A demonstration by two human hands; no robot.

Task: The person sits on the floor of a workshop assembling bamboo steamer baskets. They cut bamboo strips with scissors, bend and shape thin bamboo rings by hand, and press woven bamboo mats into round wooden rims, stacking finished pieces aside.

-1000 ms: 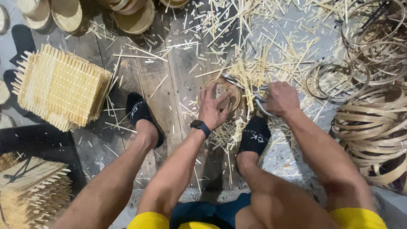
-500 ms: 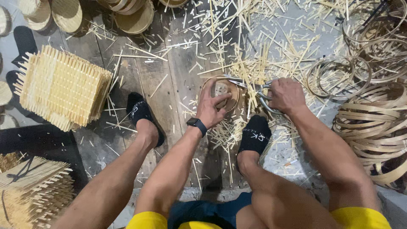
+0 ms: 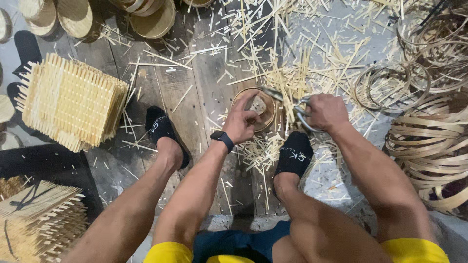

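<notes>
My left hand [image 3: 242, 122], with a black watch on the wrist, grips a small round bamboo basket lid [image 3: 255, 107] held just above the floor between my feet. My right hand [image 3: 325, 112] is closed on the handles of metal shears [image 3: 287, 101], whose blades reach left to the lid's upper right rim. Cut bamboo slivers [image 3: 265, 151] lie piled beneath the lid. Both feet, in black socks, rest on the wooden floorboards either side of my left forearm.
A stack of square woven bamboo mats [image 3: 73, 102] lies at the left, another stack [image 3: 39, 219] at the bottom left. Finished round lids [image 3: 151, 19] line the top edge. Bamboo hoops [image 3: 390, 85] and coiled strips [image 3: 429, 146] fill the right side.
The lid has turned a little in my left hand and the shears have shifted along its rim. Arms and feet stay where they were.
</notes>
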